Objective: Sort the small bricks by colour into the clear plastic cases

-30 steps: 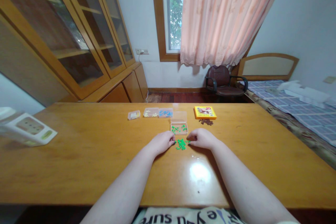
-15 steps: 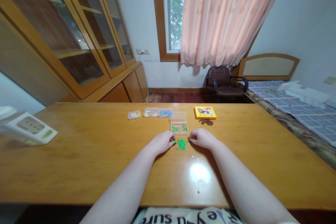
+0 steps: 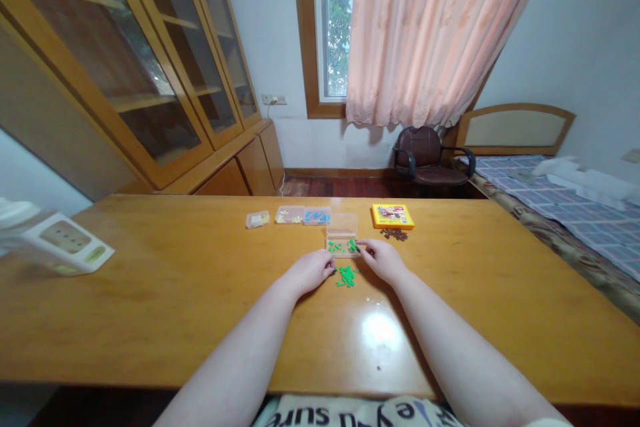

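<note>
A clear plastic box (image 3: 342, 256) stands with its lid raised at the back, small green pieces (image 3: 336, 248) scattered inside. Just in front of it, a loose pile of small green bricks (image 3: 346, 276) lies on the table. At the left edge of that pile rests my left hand (image 3: 315, 269), fingers curled together; anything in the pinch is hidden. My right hand (image 3: 381, 258) reaches over the right end of the box. Its thumb and index finger come together there around a small green brick, too tiny to see in full.
Behind stand clear boxes with blue pieces (image 3: 317, 217) and cream pieces (image 3: 289, 217), plus a smaller box (image 3: 257, 220). A yellow box (image 3: 393, 216) lies at the back right, brown pieces (image 3: 395, 235) before it. A white container (image 3: 65, 238) is at the far left of the table (image 3: 175, 293).
My right hand has moved from the right side of the green pile forward to the right end of the clear box. My left hand has stayed by the pile.
</note>
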Tool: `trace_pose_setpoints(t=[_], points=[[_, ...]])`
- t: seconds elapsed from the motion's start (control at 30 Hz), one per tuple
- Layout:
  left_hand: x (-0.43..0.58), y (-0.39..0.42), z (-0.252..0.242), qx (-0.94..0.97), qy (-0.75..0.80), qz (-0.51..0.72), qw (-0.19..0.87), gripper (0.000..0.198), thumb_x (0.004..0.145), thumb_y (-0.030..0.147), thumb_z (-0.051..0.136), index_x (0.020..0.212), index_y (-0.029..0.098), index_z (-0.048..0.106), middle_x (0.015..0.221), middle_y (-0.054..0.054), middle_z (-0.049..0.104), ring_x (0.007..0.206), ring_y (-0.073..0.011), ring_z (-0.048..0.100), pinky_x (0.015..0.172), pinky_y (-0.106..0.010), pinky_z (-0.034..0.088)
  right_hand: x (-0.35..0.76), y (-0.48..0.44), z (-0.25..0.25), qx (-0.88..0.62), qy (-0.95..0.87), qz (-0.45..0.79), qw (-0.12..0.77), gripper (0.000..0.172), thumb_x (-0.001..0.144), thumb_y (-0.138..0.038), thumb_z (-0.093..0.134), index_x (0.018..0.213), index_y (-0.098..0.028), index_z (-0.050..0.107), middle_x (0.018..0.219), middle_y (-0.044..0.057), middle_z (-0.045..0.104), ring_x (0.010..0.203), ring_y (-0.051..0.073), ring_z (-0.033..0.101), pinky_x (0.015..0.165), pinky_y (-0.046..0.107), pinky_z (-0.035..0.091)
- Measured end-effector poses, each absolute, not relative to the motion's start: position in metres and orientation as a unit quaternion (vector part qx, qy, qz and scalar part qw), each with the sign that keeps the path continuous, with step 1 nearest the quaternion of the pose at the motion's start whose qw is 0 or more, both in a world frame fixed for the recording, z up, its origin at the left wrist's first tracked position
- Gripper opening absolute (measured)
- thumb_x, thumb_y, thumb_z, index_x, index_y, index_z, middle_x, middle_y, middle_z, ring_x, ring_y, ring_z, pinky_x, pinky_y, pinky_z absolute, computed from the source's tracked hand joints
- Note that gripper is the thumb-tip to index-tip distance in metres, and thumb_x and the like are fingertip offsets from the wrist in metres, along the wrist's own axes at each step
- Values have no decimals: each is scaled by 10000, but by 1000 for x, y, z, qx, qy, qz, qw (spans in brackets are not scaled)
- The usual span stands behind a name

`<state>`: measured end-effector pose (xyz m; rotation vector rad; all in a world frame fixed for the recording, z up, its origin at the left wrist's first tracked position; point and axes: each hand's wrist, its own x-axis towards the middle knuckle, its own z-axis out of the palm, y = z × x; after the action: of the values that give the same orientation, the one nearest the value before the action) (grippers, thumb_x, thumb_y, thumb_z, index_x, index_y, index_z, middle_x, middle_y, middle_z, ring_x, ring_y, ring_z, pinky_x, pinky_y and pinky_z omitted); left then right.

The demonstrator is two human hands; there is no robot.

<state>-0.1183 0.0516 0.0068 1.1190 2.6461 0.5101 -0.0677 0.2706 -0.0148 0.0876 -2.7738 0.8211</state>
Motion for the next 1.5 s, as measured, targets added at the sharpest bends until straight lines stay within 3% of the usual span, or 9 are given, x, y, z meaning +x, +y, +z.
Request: trace_pose_setpoints(t=[0.17,0.37,0.77,0.9,1.13,1.27,1.5], points=[[-118,50,10,383,904,160,105,100,818,234,509,818,196,601,852,-40,640,763,-171,581,662,-246,411,-61,277,-8,81,-958,273,11,224,811,-303,545,925,-233,725,758,17,710,647,136,597,609,224,409],[-118,48,14,375,910,142,106,175,809,302,561,947,209,615,910,-47,647,792,-183,604,686,-257,437,-58,280,-1,140,-961,234,-49,256,785,-344,587,990,-280,726,930,16,733,795,170,654,683,235,437],[-117,49,12,364,917,127,106,110,815,273,550,869,202,615,902,-60,657,810,-195,613,688,-259,436,-56,263,7,124,-988,94,-21,194,795,-239,532,764,-206,721,780,64,714,712,172,624,631,234,386],[-116,50,12,359,918,129,111,111,815,272,550,870,200,613,899,-60,659,810,-196,614,690,-261,436,-56,263,5,119,-985,121,-1,183,812,-255,536,761,-204,704,761,53,695,693,151,604,625,225,372],[-115,51,12,363,915,138,111,128,818,298,557,885,199,602,890,-55,654,801,-198,617,677,-263,437,-64,263,-13,20,-970,215,116,259,885,-351,485,909,-200,694,792,47,676,731,152,591,670,232,403],[-113,49,14,359,916,142,108,186,802,337,589,927,200,587,932,-61,649,815,-201,617,676,-264,443,-66,266,-14,-3,-969,232,89,292,876,-353,484,1046,-207,672,820,47,689,737,159,602,668,241,419],[-116,49,12,357,919,123,116,128,798,304,584,862,195,601,899,-64,654,809,-203,617,677,-264,441,-61,277,-9,113,-957,266,-11,221,804,-287,550,930,-244,727,872,15,726,752,151,633,672,230,436]])
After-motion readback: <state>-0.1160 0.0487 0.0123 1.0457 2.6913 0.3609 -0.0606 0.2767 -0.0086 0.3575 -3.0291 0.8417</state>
